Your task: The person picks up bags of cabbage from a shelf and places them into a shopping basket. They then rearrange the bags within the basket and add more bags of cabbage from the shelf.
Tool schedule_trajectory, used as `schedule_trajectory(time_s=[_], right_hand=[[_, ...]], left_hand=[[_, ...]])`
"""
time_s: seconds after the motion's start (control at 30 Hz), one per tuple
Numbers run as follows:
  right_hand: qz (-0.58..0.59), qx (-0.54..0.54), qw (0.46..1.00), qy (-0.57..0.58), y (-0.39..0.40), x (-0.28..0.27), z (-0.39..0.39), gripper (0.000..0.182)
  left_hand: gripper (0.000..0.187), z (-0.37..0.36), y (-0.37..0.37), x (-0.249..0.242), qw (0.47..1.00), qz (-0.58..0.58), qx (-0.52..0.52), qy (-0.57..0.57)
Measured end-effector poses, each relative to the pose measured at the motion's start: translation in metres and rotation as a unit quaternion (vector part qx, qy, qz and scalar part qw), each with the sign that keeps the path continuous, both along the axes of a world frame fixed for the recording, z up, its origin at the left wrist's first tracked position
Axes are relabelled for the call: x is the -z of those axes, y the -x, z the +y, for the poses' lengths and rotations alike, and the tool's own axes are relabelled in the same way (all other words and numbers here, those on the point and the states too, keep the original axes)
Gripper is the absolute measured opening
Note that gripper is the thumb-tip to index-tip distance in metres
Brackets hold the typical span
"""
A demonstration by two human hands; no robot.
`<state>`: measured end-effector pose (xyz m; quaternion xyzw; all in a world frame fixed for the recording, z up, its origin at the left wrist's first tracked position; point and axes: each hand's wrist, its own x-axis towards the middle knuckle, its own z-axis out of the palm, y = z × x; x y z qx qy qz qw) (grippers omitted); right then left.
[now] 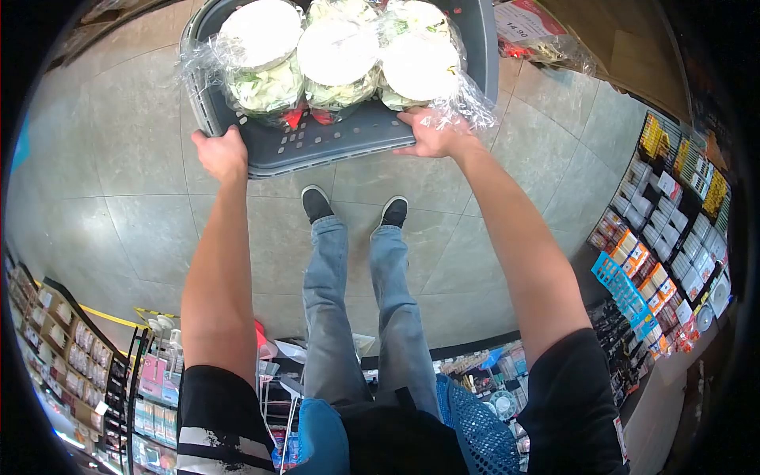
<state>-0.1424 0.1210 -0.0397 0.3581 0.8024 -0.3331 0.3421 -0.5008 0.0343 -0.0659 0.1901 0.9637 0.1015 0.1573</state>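
A grey plastic basket [317, 152] with a perforated bottom is held out in front of me at the top of the view. Inside it lie several plastic-wrapped packs of pale green leafy vegetables [269, 89], with round white tops that are overexposed. Small red bits show under the packs. My left hand [222, 154] is closed around the basket's near left corner. My right hand [435, 133] grips the near rim toward the right, its fingers over the edge and loose clear plastic wrap [471, 107] touching it.
Grey floor tiles [142, 182] lie under my shoes [317, 203]. Shelves of packaged goods [673, 214] stand at right, with a blue plastic basket [621, 285]. More racks [79, 348] are at lower left. A brown carton [625, 47] and a price sign [526, 20] are at upper right.
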Motion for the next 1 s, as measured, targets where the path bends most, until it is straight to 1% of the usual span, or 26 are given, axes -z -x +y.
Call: schedule_trajectory(time_s=[0.13,0.23,0.33,0.43,0.53,0.73,0.87,1.0], right_hand=[[-0.024,-0.007,1.000,0.016,0.006,-0.009,0.001,0.089],[-0.003,-0.006,1.000,0.001,0.003,-0.002,-0.004,0.088],[-0.017,-0.005,1.000,0.014,0.005,-0.005,-0.002,0.088],[0.000,-0.004,1.000,0.009,0.005,-0.004,-0.002,0.087],[0.043,0.001,0.999,-0.030,0.000,-0.001,-0.008,0.085],[0.003,0.011,1.000,0.017,0.005,0.000,-0.012,0.086],[0.005,0.039,0.999,0.027,0.007,-0.002,-0.021,0.088],[0.027,0.065,0.997,0.021,0.006,0.007,-0.034,0.089]], left_hand=[[0.067,0.002,-0.001,-0.004,1.000,-0.002,0.003,0.005],[0.066,0.000,0.001,0.001,1.000,0.002,0.010,-0.003],[0.066,0.000,0.003,0.003,1.000,0.006,0.020,-0.006],[0.066,-0.002,0.005,0.004,1.000,0.009,0.025,-0.003],[0.066,0.001,0.003,0.001,1.000,0.004,0.021,-0.005],[0.065,0.004,0.006,0.000,0.999,0.002,0.033,-0.005],[0.063,0.006,0.004,-0.007,0.999,-0.008,0.035,-0.007],[0.062,0.000,0.009,0.001,0.998,0.015,0.055,-0.021]])
